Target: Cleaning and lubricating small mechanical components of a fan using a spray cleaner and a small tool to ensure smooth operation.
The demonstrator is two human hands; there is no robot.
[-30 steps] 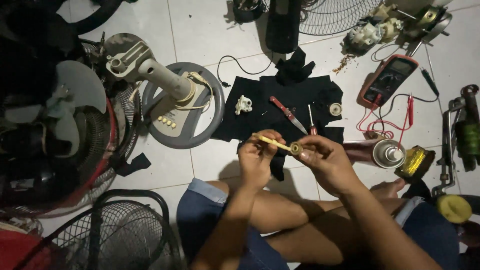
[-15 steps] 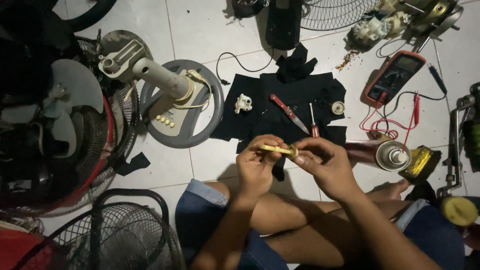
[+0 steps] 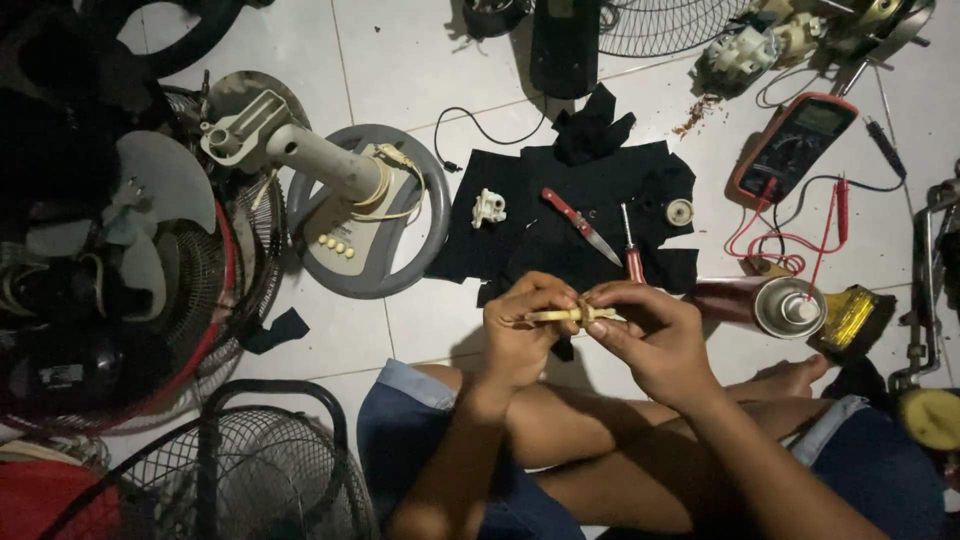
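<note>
Above bare tile just short of the black cloth, both hands pinch a cream rod.

Pale tiled floor, dimly lit, darkest left of the black cloth. Wire fan grille below-left, multimeter to its right.

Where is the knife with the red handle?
In the head view the knife lies on the black cloth on the floor, just above the hands, between a small white part on its left and a red-handled screwdriver on its right.
</note>
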